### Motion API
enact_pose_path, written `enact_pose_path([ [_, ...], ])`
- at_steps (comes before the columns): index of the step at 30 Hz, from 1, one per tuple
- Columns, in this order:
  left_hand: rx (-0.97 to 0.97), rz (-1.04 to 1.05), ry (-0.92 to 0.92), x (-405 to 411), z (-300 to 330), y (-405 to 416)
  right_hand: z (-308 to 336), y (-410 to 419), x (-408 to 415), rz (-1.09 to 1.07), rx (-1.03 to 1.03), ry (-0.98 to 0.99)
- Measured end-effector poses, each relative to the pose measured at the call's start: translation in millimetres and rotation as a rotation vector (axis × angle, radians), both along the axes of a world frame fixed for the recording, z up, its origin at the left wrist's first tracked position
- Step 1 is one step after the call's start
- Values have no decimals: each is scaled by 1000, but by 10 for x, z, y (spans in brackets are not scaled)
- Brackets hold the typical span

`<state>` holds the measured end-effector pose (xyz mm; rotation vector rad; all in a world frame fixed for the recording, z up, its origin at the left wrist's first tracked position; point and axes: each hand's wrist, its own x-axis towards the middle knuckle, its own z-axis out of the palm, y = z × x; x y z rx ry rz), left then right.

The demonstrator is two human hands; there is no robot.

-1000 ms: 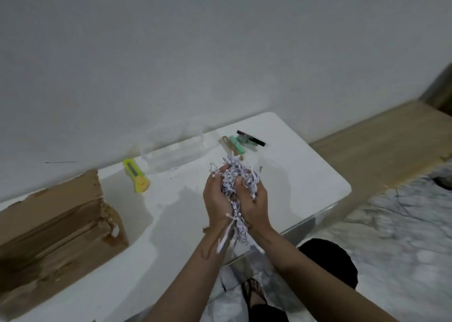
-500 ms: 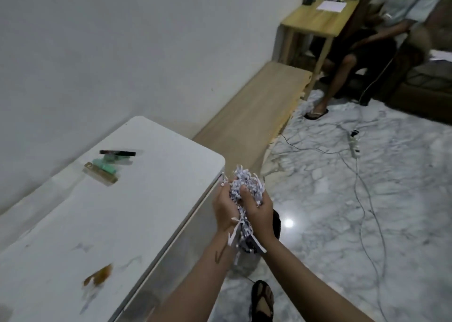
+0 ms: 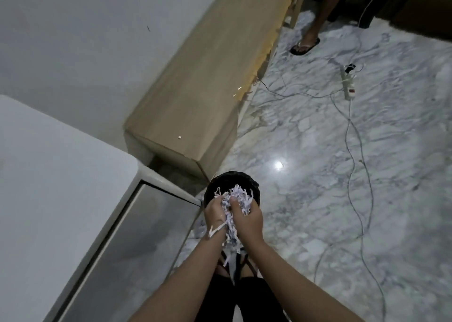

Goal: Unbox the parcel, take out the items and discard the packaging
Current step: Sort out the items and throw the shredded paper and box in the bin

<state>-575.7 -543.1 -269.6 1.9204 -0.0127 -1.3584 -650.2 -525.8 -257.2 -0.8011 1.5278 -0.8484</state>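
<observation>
A lived-in home room, to judge by the marble-patterned floor [image 3: 318, 175] with a long low wooden bench [image 3: 208, 77] along the wall, a power strip [image 3: 349, 87] and trailing cords beyond that bench, and a sandalled foot [image 3: 305, 44] (someone seated) near its far end

White shreds [image 3: 238, 203] — black bin [image 3: 230, 178].

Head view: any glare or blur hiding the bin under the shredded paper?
Head view: dim overall; one glare spot on the marble floor, clear of the black bin; left hand, right hand and shredded paper reasonably sharp; straight edges bow from wide-angle distortion.
</observation>
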Motion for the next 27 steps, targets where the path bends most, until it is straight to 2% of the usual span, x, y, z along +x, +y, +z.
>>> enact_pose_path([
  [7,84,-281,-30,26,-1237,-372,-1342,-426,-192,36,197,103],
  [12,121,-106,217,194,-2554,-390,-2076,-654,-335,112,379,36],
  [13,125,-84,248,208,-2614,-392,-2146,-677,-370,122,398,13],
  [18,124,-75,176,29,-1752,-430,-2128,-643,-509,96,427,-51],
  [23,153,-119,106,-38,-1083,-175,-1433,-465,-493,56,426,-60],
  [27,29,-119,-26,-93,-342,108,-682,-269,-415,34,383,-31],
])
